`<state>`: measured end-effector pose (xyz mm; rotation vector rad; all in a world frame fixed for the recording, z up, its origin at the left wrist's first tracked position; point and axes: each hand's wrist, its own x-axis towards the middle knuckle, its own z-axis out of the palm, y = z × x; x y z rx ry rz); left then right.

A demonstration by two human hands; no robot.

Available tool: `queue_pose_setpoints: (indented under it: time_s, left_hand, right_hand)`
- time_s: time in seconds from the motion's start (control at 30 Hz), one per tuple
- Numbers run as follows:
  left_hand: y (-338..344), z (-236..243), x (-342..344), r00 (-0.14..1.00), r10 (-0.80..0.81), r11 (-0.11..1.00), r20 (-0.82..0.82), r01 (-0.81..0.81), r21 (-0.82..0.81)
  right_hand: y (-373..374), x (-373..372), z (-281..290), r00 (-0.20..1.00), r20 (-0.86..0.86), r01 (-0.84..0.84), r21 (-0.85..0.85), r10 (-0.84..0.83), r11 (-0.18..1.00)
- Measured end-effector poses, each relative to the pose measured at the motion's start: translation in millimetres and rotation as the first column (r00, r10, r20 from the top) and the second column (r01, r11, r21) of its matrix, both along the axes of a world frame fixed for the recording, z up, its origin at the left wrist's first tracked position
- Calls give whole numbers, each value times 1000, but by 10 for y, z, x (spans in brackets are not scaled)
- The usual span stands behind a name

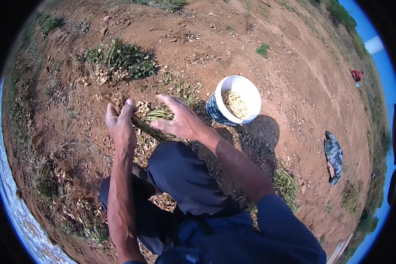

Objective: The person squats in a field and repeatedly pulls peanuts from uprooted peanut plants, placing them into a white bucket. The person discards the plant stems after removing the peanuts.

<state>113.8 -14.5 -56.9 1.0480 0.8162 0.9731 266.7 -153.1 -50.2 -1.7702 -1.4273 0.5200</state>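
My left hand (122, 121) is closed around a pulled peanut plant (146, 128), whose stems slant down toward my knee. Beside it, my right hand (182, 118) has its fingers stretched out and its thumb apart; no peanut shows in it. Pale peanuts (143, 107) are visible between the two hands, but I cannot tell whether they hang on the plant or lie behind it. To the right of my right hand stands a white bucket (252, 105) with a blue-printed side, partly filled with peanuts (234, 104).
A leafy heap of peanut plants (121, 59) lies beyond my left hand. More plants with pods (81, 209) are at lower left, and green stems (286, 187) lie beside my right elbow. A camouflage garment (333, 157) rests on the soil; a person in red (357, 75) is far off.
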Motion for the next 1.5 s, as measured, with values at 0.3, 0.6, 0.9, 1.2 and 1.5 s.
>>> queue_pose_setpoints:
  time_s: [0.3, 0.6, 0.9, 1.2, 1.5]
  left_hand:
    - [56, -196, -149, 771, -326, 891, -547, 444, 95]
    - [-25, -232, -550, 104, -114, 406, -988, 912, 49]
    - [-117, -148, -619, -9, -75, 203, -997, 979, -24]
    - [-62, -229, -695, 48, 89, 285, -995, 956, 72]
    - [44, -149, -774, 20, -6, 361, -1000, 933, 16]
  right_hand:
    - [-142, 11, -436, 967, 253, -40, 53, 25, 998]
    - [-4660, 704, -1340, 782, 585, 619, -690, -216, 374]
    - [-4944, 645, -1918, 836, 548, 390, -552, -32, 737]
    - [404, 373, -2220, 872, 472, -7, -261, 134, 965]
    - [1447, 162, -2477, 897, 324, -23, -647, 302, 762]
